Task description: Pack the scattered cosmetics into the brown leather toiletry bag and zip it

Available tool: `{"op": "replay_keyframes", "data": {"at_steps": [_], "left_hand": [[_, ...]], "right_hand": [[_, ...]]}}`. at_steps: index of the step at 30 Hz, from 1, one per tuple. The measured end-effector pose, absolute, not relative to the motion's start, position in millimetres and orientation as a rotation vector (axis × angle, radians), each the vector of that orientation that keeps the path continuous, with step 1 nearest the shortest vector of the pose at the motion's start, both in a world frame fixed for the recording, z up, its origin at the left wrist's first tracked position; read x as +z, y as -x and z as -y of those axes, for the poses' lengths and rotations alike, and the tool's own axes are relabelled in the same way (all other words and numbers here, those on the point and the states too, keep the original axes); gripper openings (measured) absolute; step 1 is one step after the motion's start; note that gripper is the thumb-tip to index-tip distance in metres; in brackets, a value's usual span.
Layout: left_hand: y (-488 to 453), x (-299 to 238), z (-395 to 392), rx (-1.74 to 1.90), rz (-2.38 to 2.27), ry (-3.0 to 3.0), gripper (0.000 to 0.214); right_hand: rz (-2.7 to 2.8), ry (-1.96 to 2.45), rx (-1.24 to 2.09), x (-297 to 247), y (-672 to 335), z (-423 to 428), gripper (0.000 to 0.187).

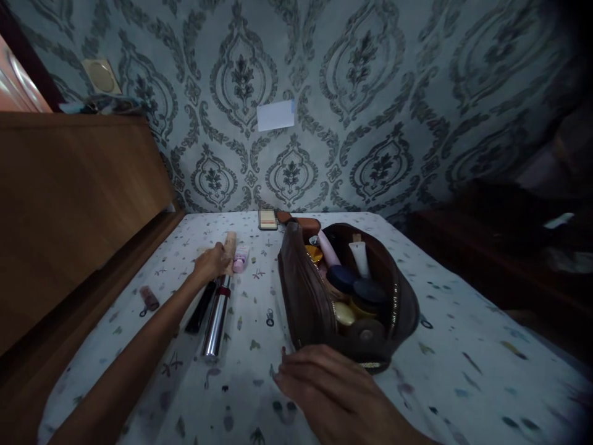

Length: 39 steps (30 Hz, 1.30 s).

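My left hand reaches across the patterned bedsheet and closes on a beige tube lying there. A small pink tube lies right beside it. Below my left hand lie a silver tube and a thin black stick. My right hand hovers near the front end of an open brown pouch, fingers loosely curled and holding nothing. Inside the pouch sit several cosmetics, among them a white tube and dark round jars.
A wooden headboard runs along the left. A small compact and a brown case lie by the patterned wall. A small pinkish item rests at the left edge of the bedsheet. Dark furniture stands at right.
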State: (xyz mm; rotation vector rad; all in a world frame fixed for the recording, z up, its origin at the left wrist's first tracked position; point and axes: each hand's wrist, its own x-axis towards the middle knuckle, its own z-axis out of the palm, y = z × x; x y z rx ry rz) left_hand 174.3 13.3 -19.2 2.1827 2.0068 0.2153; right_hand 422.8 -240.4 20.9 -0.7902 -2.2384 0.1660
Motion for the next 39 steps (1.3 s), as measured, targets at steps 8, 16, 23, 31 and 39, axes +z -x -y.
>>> {"op": "replay_keyframes", "data": {"at_steps": [8,16,23,31,39], "left_hand": [[-188.1,-9.8,-28.9,0.107,-2.072,-1.955,0.049],[-172.2,-20.0,-45.0,0.156,-1.973,-1.802,0.037],[-164.6,-26.2,-50.1,0.311,-1.864,-1.658,0.035],[-149.7,-15.8,-34.2,0.555,-1.753,-1.461,0.03],[-132.4,3.6,10.0,0.823,-1.551,-1.301,0.047]], "right_hand": [[2.268,0.772,0.32,-21.1,-407.5,232.8,0.023],[2.293,0.908,0.549,-26.2,-405.8,234.2,0.026],[2.236,0.93,0.631,-33.5,-406.7,230.0,0.029],[2.163,0.872,0.665,-27.3,-401.8,228.8,0.03],[2.018,0.721,0.55,70.0,-398.2,242.6,0.036]]}}
